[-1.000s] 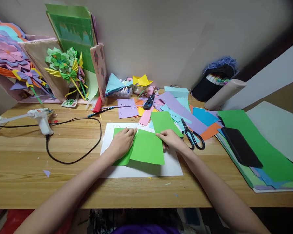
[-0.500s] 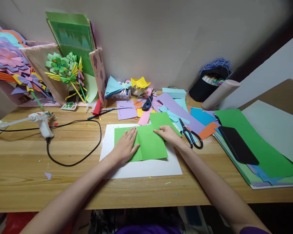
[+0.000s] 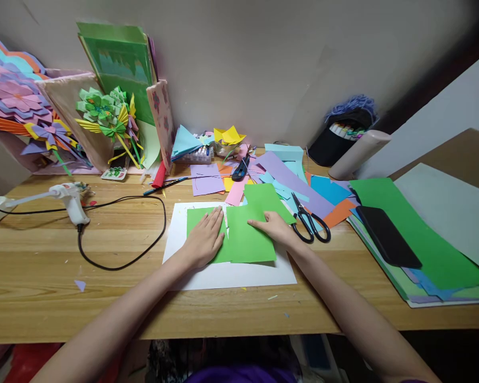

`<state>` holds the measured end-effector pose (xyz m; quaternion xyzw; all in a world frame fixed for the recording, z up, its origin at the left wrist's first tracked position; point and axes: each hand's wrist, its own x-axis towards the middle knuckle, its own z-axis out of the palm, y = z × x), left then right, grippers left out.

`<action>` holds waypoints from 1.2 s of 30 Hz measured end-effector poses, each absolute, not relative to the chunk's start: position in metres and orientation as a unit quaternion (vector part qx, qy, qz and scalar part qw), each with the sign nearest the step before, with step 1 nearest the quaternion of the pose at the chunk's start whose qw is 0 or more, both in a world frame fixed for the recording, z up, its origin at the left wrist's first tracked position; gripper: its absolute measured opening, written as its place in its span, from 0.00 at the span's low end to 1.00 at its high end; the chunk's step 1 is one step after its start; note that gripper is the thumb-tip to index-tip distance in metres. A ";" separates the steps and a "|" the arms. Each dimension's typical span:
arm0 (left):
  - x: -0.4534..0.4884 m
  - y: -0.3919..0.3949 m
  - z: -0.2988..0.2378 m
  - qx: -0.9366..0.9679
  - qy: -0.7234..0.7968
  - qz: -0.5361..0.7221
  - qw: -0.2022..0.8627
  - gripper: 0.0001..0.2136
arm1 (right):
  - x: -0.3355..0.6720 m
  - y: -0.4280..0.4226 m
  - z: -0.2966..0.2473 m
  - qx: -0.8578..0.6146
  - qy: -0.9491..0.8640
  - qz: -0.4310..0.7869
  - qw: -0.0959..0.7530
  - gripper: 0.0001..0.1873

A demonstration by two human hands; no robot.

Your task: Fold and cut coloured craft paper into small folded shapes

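Green paper point(image 3: 249, 246) had split just right of left hand point(image 3: 203, 238), which lay flat on it; right hand point(image 3: 277, 227) pinched its side. Probably light, tearable; best held near the split.

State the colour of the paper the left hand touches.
Green; the paper shows best in the head view.

Wall point(image 3: 239, 74): grey, beyond the left grip point(image 3: 205, 236)
Tabletop point(image 3: 115, 300): wood-grained, spreading beneath it
White panel point(image 3: 435, 111): slanting, far right of the right grip point(image 3: 273, 227)
Light: soft, dimmer that way
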<state>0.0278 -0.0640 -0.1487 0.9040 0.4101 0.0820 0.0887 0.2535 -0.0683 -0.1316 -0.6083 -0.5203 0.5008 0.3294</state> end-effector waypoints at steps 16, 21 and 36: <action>0.026 -0.061 -0.144 0.869 0.454 0.134 0.145 0.26 | 0.255 -0.087 -0.121 -0.561 -0.424 0.534 0.468 0.19; 0.024 -0.062 -0.119 0.733 0.461 0.304 0.398 0.24 | 0.233 -0.069 -0.114 -0.530 -0.490 0.551 0.419 0.20; 0.012 -0.046 -0.116 0.489 0.482 0.452 0.570 0.19 | 0.265 -0.069 -0.106 -0.472 -0.539 0.620 0.320 0.21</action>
